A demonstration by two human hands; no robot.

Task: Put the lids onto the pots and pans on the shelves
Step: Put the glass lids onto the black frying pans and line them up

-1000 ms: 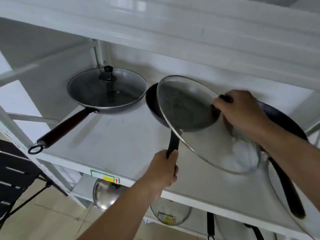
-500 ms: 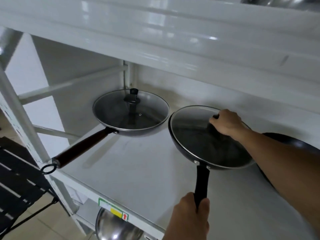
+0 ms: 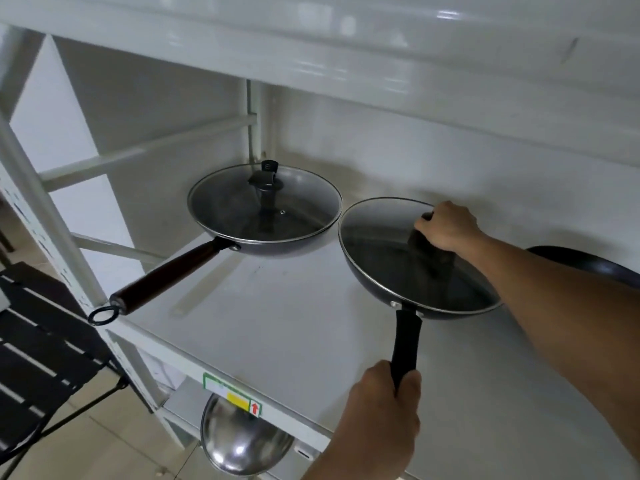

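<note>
A black frying pan (image 3: 377, 282) sits on the white shelf (image 3: 284, 327) with a glass lid (image 3: 388, 251) lying flat on it. My right hand (image 3: 446, 225) grips the lid's black knob. My left hand (image 3: 384, 403) holds the pan's black handle (image 3: 405, 344) at the shelf's front edge. To the left stands a dark wok (image 3: 265, 213) with a brown handle, its own glass lid (image 3: 263, 202) in place. A third dark pan (image 3: 585, 265) shows at the right, mostly hidden behind my right arm.
A shiny steel lid (image 3: 242, 441) hangs below the shelf's front edge by a yellow-and-green sticker. A black slatted chair (image 3: 41, 344) stands at lower left. The upper shelf (image 3: 346, 53) runs close overhead. White frame posts stand at the left.
A second ago my right hand held the glass lid tilted above the pan; it has since come down flat onto the pan. My left hand has kept its hold on the handle.
</note>
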